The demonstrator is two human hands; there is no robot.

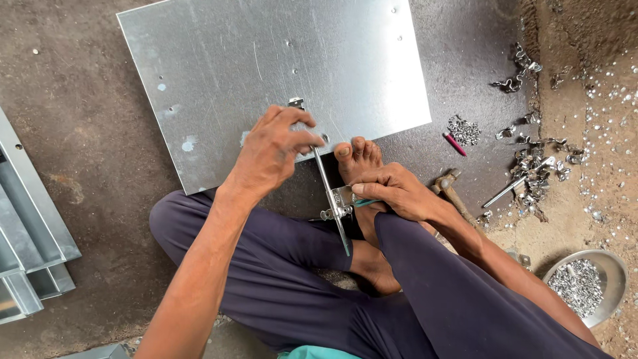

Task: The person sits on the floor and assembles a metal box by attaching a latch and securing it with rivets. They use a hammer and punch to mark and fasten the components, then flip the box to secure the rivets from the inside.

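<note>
I sit cross-legged on the ground with a bare foot at the near edge of a large galvanised metal sheet. My left hand grips the upper end of a long thin metal rod latch that runs from the sheet's edge down over my leg. My right hand pinches a small metal bracket on that rod, with a green-handled tool between the fingers.
A hammer lies just right of my right hand. Small metal fittings and a pink marker are scattered at the right. A metal bowl of small parts stands at lower right. Folded metal channels lie at the left.
</note>
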